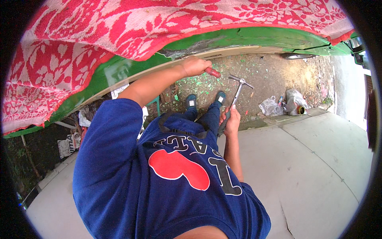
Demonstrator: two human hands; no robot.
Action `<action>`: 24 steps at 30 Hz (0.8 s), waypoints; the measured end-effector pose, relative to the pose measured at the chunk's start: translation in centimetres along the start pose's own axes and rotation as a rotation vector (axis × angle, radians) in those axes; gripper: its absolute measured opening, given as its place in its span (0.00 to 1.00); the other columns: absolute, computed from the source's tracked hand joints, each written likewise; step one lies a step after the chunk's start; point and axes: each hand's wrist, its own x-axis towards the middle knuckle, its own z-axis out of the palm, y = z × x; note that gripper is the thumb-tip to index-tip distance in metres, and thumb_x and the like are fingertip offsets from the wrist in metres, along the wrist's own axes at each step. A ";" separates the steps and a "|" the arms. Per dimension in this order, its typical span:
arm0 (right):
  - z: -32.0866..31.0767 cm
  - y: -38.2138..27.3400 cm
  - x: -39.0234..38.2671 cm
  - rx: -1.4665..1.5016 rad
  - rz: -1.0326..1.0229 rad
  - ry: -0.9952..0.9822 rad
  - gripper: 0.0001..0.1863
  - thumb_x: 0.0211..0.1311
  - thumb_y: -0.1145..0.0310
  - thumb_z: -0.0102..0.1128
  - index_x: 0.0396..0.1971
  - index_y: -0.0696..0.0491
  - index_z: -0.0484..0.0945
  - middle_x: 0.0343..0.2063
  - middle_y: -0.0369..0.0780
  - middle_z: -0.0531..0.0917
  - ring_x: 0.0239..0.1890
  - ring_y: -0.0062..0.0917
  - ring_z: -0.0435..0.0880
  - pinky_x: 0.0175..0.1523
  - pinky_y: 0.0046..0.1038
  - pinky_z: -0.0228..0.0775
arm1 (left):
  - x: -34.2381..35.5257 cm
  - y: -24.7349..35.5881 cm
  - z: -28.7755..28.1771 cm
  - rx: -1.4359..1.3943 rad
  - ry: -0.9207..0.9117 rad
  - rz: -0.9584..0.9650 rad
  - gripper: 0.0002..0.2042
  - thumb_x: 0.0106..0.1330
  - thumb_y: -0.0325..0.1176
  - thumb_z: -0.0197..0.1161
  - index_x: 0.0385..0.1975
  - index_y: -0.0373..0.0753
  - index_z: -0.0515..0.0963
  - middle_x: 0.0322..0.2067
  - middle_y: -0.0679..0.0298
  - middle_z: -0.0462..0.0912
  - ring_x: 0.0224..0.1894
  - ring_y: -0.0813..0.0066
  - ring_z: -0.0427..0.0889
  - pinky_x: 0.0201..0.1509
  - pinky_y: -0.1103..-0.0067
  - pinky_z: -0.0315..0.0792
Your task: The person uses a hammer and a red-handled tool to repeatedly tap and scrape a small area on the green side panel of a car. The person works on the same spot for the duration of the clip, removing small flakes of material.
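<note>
Red-handled tool (213, 72) is gripped in the left hand (195, 65), fingers wrapped shut around it, tip against the green panel edge (246, 40). The right hand (232, 119) clasps the hammer (235, 97) low on its handle, long axis upright, head level with and just right of the tool.
</note>
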 end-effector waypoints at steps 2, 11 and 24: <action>-0.3 -0.4 0.1 -0.047 -0.024 0.006 0.24 0.71 0.45 0.42 0.27 0.52 0.67 0.12 0.36 0.67 0.11 0.23 0.68 0.16 0.25 0.62 | 0.0 0.0 -0.2 -0.012 -0.017 0.013 0.07 0.64 0.38 0.53 0.37 0.46 0.75 0.30 0.57 0.83 0.34 0.54 0.83 0.36 0.62 0.76; 0.4 -0.7 0.3 -0.045 -0.030 0.011 0.24 0.70 0.45 0.43 0.28 0.52 0.67 0.12 0.35 0.66 0.11 0.23 0.68 0.15 0.25 0.61 | -0.1 -0.2 0.2 0.019 0.019 -0.028 0.08 0.59 0.36 0.58 0.38 0.48 0.77 0.30 0.61 0.82 0.31 0.55 0.83 0.34 0.62 0.76; 1.6 0.7 0.3 0.033 -0.084 -0.068 0.23 0.72 0.48 0.41 0.26 0.53 0.67 0.12 0.36 0.67 0.13 0.22 0.68 0.18 0.25 0.63 | 0.8 -0.9 0.1 -0.010 0.017 -0.051 0.08 0.60 0.36 0.56 0.38 0.49 0.76 0.31 0.60 0.83 0.32 0.54 0.83 0.36 0.62 0.76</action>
